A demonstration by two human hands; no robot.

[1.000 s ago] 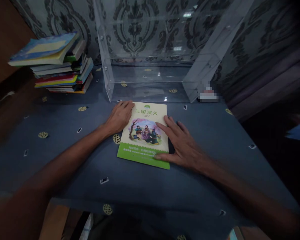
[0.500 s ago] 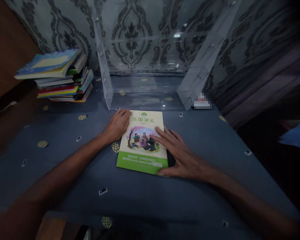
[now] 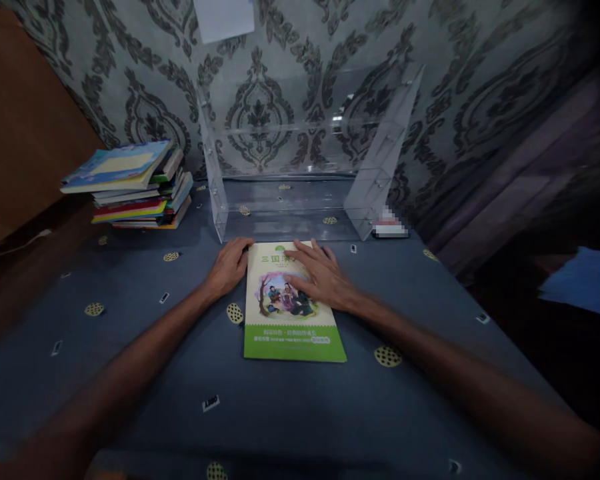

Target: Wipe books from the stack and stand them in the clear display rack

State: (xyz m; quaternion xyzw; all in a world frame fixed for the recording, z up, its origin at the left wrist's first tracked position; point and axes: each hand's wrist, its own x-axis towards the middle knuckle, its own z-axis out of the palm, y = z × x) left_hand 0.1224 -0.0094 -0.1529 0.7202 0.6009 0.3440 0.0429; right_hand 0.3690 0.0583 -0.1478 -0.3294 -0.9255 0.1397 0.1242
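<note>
One dark tablecloth (image 3: 260, 413), near edge dim. Clear rack (image 3: 377, 170) behind, upper outline hard to trace. Your book (image 3: 285, 317) lies flat before it. Your right hand (image 3: 325, 277) lies spread over it; your left hand (image 3: 229, 268) curls at its left edge, cannot tell if gripping. Title (image 3: 270, 259) part-covered.

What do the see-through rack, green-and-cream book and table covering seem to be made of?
See-through rack: probably glossy acrylic; the wallpaper shows through and highlights glint, though glass is possible.
Green-and-cream book: likely paper with a smooth card cover; its printed picture lies flat.
Table covering: cloth or vinyl, I can't tell which; looks matte, with no bright glints.
</note>
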